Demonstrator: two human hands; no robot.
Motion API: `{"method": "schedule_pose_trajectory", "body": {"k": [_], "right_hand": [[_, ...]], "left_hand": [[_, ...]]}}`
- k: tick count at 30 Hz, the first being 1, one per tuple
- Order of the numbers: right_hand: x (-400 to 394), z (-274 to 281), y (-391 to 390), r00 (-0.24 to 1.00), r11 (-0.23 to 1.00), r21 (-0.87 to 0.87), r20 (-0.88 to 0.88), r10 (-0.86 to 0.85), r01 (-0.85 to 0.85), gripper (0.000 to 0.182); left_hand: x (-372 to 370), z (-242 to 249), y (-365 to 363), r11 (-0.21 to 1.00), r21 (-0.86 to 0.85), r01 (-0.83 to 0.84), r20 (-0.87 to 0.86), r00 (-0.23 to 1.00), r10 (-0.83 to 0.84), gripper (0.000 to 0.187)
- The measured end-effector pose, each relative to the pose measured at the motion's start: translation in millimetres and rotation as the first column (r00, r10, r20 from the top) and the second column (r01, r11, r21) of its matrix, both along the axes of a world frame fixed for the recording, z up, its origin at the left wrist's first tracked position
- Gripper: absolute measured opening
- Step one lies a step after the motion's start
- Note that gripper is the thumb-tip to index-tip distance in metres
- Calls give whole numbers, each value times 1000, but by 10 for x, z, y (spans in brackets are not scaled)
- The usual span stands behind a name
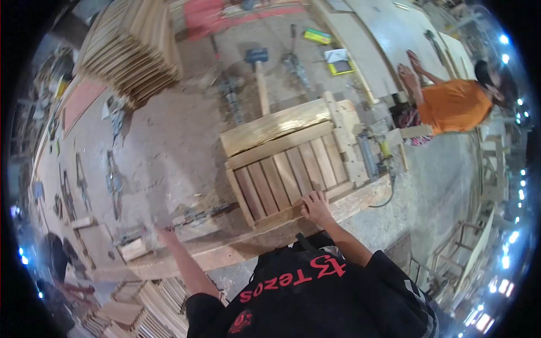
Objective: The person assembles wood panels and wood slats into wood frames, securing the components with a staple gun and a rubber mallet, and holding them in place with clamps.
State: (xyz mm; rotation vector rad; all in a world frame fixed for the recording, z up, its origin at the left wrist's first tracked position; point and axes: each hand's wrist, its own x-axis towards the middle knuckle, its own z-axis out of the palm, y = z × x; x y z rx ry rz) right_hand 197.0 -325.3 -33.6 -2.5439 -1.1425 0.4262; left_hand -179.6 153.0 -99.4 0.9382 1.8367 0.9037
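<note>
A slatted wooden panel (pixel 282 181) lies on the workbench in front of me, its slats held within a frame of rails. My right hand (pixel 316 207) rests at its near rail, the fingers curled over the edge. To the left, my left hand (pixel 164 232) is apart from the panel above the bench's front part; motion smears its fingers, so what it may hold does not show. Against the panel's far side lies a thick wooden block (pixel 276 130). Behind that is a mallet (pixel 257 56) with a dark head and pale wooden handle.
A tall stack of slatted panels (pixel 127 50) stands at the back left. Several metal clamps (pixel 114 180) lie about the workbench (pixel 169 141). On the right, a wooden stop with a metal clamp (pixel 367 153) borders the panel. A person in an orange shirt (pixel 457 105) works beyond it.
</note>
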Motion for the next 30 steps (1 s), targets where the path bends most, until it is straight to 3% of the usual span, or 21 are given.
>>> {"method": "schedule_pose_trajectory", "body": {"k": [1, 2, 4, 6, 9, 10, 11, 12, 13, 14, 15, 17, 18, 21, 24, 27, 28, 29, 30], "right_hand": [[-1, 3, -11, 1000, 1000, 2, -11, -3, 3, 33], [-3, 8, -25, 1000, 1000, 5, -25, -2, 2, 32], [4, -19, -60, 1000, 1000, 25, -27, 2, -1, 32], [6, -57, -79, 1000, 999, 38, -19, 0, 0, 33], [28, -112, -104, 1000, 999, 46, -3, 15, -15, 34], [49, -66, -100, 1000, 998, 57, 7, 18, -18, 33], [52, -41, -97, 1000, 999, 41, -12, 10, -9, 34], [61, -32, -91, 999, 1000, 24, -34, 1, 0, 34], [72, -33, -93, 998, 1000, 7, -56, -10, 10, 34], [86, -39, -101, 1000, 1000, 31, -12, -4, 4, 34], [78, -48, -111, 1000, 1000, 24, -27, -10, 11, 34], [113, -100, -116, 999, 1000, 13, -52, -15, 16, 34], [139, -91, -113, 999, 999, 40, -48, -11, 13, 32], [160, -128, -106, 999, 997, 72, -43, -21, 24, 31], [205, -126, -100, 998, 998, 67, -56, -5, 9, 30], [206, -97, -79, 997, 998, 44, -63, -38, 41, 30], [169, -87, -75, 998, 998, 43, -48, -48, 50, 29], [123, -102, -80, 998, 997, 44, -21, -55, 56, 29], [162, -143, -91, 998, 997, 51, 20, -51, 50, 28]], "left_hand": [[9, 114, 93, 995, -41, -88, 337, 937, 97, 69], [-9, 204, 211, 942, -227, -247, 531, 780, 332, 65], [-118, 382, 248, 905, -331, -265, 588, 693, 418, 64], [112, 843, -88, 908, -199, -370, 606, 681, 410, 53], [514, 1408, -598, 972, -35, -233, 681, 706, 194, 48], [639, 1570, -700, 999, -11, -36, 678, 735, 33, 42], [665, 1496, -711, 969, 104, 222, 566, 788, -242, 41], [670, 1357, -685, 861, 171, 480, 422, 753, -504, 41], [846, 1387, -741, 680, 189, 708, 264, 631, -730, 41], [1022, 1363, -903, 582, 120, 804, -6, 587, -810, 43], [1047, 1359, -901, 517, 30, 856, -53, 518, -854, 43], [1092, 1303, -858, 381, -150, 912, -121, 365, -923, 44], [1225, 1437, -868, 365, -124, 923, 54, 374, -926, 45], [1441, 1585, -905, 161, -502, 850, 160, 274, -948, 38], [1537, 1543, -946, 38, -660, 750, -51, 6, -999, 35], [1352, 1084, -1051, 258, -405, 877, -245, 168, -955, 37], [1138, 662, -1043, 438, -305, 846, -176, 402, -899, 38], [1418, 787, -1086, 283, -348, 894, -381, 141, -914, 36], [1797, 906, -1269, 151, -403, 903, -558, -112, -822, 34]]}}
